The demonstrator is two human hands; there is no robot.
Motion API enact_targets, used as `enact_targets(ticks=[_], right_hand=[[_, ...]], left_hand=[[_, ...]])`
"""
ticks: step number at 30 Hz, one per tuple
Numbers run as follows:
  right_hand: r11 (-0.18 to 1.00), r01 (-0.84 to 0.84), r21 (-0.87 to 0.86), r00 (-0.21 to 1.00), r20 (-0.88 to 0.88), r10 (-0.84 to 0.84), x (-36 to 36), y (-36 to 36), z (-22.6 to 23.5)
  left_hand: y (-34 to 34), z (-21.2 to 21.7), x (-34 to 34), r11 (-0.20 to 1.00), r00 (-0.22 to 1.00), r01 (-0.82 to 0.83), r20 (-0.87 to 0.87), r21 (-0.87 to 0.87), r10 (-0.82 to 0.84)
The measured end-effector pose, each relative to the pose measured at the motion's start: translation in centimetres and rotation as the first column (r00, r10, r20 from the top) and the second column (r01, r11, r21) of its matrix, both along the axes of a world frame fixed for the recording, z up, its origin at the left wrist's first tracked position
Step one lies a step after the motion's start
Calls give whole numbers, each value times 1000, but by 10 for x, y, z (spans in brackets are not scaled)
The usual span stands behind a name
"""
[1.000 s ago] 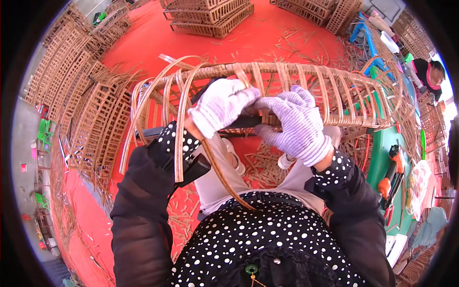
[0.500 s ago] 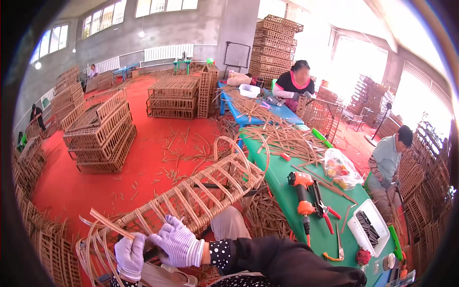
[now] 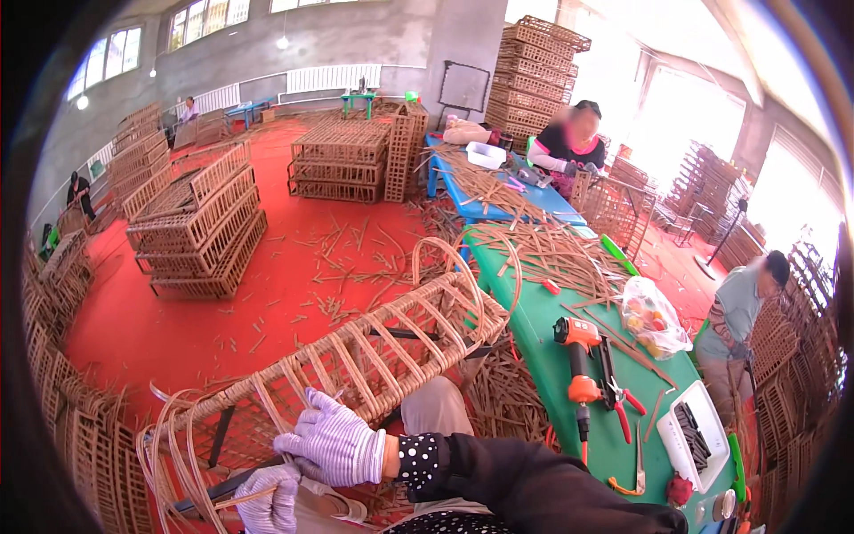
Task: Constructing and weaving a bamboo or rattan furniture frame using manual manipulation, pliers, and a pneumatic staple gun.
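A long woven basket with a wrapped rim and open slats lies slanting across my lap, its loose looped strips bunched at the near left end. My left hand, in a striped glove, is closed on a thin rattan strip low beside those loops. Just above it, my right hand, also gloved, has bent fingers pressed together at the basket's near side, close to the left hand. What its fingertips hold, if anything, is hidden. A dark bar shows under the basket's near end.
At my right, a green table bears an orange nail gun, red-handled pliers, a white tray, a fruit bag and heaped strips. Stacked baskets stand on the red floor. Co-workers sit beyond.
My left hand has moved down and right, bringing the strip from pointing up-left to lying low. My right hand stays near the basket's side. The view has shifted slightly.
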State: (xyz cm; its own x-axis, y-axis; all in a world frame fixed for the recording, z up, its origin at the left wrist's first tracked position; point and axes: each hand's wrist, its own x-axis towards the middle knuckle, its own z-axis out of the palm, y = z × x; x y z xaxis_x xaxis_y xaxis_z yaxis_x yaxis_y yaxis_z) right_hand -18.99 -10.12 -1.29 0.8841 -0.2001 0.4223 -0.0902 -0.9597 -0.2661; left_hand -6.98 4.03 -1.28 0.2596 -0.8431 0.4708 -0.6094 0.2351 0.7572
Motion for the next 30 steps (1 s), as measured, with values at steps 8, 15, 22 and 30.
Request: enact_targets(ticks=[8, 15, 22, 30], right_hand=[[998, -41, -57, 996, -85, 36, 1, -3, 5], [1000, -8, -22, 997, -80, 6, 2, -1, 5], [990, 24, -138, 976, -209, -53, 8, 3, 4], [948, 32, -316, 988, -135, -78, 9, 7, -6]], left_hand=[[20, -63, 3, 968, 978, -151, 114, -202, 176], [18, -63, 3, 994, 997, 63, 48, -86, -59], [5, -83, -4, 992, 990, 20, -134, -124, -37], [11, -112, 5, 996, 893, -36, -449, -79, -4]])
